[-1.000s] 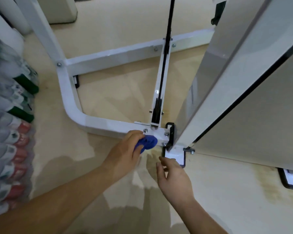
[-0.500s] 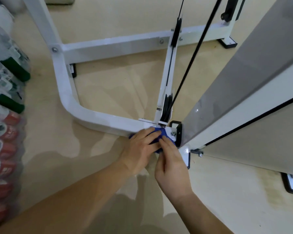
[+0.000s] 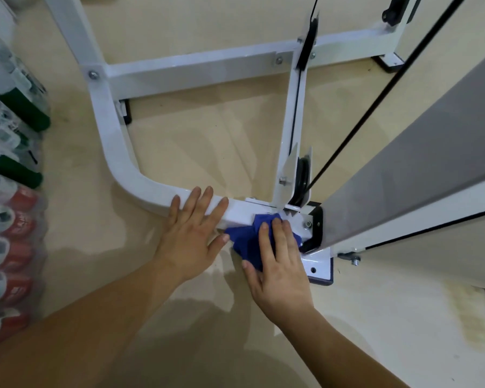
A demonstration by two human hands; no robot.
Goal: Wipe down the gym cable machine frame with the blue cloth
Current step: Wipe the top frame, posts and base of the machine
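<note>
Right hand flat on blue cloth at white frame corner, left hand flat alongside

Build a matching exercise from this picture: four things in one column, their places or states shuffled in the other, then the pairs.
Things
1. left hand
2. right hand
3. blue cloth
4. black cable

Places or states
A. runs up diagonally from the pulley
B. bunched against the frame tube near the bolted corner
C. flat on the bare frame tube, fingers straight
D. pressing on the cloth

Pairs: 1-C, 2-D, 3-B, 4-A
</note>
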